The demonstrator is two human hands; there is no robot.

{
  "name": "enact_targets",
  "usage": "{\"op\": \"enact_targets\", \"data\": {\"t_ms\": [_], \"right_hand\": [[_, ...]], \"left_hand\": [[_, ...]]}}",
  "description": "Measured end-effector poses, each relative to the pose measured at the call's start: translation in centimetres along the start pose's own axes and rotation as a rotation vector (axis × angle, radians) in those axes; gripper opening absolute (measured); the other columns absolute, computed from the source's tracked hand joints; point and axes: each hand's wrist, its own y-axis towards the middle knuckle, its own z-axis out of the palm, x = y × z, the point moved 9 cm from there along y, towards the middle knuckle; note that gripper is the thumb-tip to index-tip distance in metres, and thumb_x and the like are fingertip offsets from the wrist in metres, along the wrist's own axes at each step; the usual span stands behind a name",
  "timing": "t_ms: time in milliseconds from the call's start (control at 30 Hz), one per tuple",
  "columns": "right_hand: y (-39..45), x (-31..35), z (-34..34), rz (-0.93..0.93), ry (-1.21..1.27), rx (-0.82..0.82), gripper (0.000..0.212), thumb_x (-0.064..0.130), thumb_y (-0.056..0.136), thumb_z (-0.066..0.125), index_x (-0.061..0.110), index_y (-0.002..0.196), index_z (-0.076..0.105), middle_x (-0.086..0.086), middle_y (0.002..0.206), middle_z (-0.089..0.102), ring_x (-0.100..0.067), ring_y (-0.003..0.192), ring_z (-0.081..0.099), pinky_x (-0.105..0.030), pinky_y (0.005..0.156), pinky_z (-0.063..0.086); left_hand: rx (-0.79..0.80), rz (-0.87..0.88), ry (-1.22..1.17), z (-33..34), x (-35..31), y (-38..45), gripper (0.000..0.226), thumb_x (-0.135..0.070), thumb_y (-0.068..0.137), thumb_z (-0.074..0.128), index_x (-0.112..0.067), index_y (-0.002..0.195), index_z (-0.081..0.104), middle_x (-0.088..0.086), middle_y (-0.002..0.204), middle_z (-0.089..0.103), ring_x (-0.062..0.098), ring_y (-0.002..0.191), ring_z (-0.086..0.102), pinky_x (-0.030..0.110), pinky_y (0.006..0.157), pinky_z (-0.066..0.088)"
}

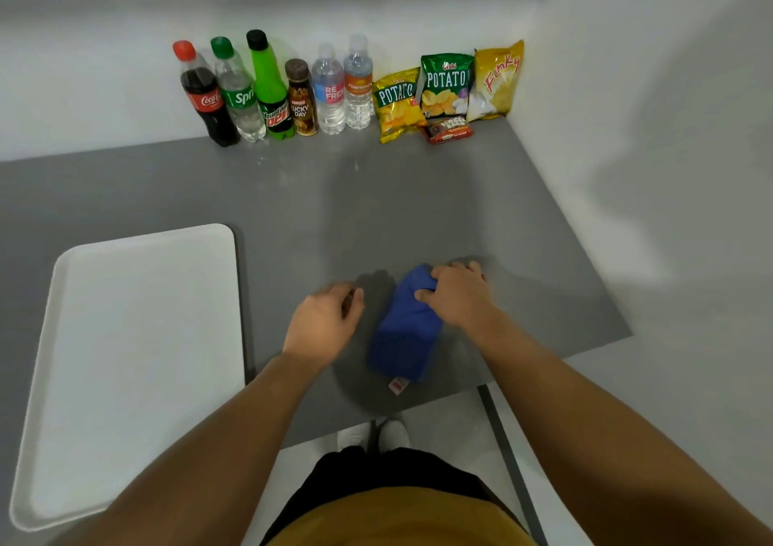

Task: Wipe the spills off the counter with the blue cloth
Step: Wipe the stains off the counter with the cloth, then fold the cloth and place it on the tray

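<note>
— Two white walls meet at the far right corner of the grey tabletop [418, 211]?

— Yes; bottles [267, 89] and snack bags [447, 85] line its far edge, and a white tray [138, 357] lies at the left.

— And the blue cloth [403, 336]?

— Near the front edge. The right hand [458, 294] grips its far end with curled fingers [426, 294]; the left hand [324, 324], loosely curled, holds nothing just beside it.

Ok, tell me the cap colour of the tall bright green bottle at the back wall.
Black cap, clearest in the head view.
</note>
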Motion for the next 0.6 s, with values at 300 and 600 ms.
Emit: {"op": "enact_targets", "data": {"t_ms": [300, 600], "right_hand": [[-3.5, 0.2, -2.9, -0.141, 0.454, 0.056, 0.028, 0.042, 0.090, 0.069, 0.022, 0.108, 0.060, 0.001, 0.098, 0.065, -0.021, 0.093, 0.061, -0.041, 0.087, 0.051], [-6.0, 0.2, -5.0, -0.192, 0.675, -0.084, 0.015, 0.033, 0.090, 0.070, 0.020, 0.092, 0.063, 0.004, 0.083, 0.065, -0.017, 0.079, 0.062, -0.033, 0.072, 0.048]], "left_hand": [[0.135, -0.127, -0.302, 3.7, -2.8, -2.4, 0.040, -0.044, 0.100, 0.055, -0.021, 0.132, 0.063, 0.000, 0.121, 0.070, 0.011, 0.108, 0.064, 0.024, 0.096, 0.049], [0.192, -0.225, -0.415, 6.0, -3.0, -4.3, 0.034, -0.045, 0.085, 0.077, -0.016, 0.098, 0.065, 0.000, 0.083, 0.071, 0.018, 0.078, 0.067, 0.028, 0.065, 0.051]]}}
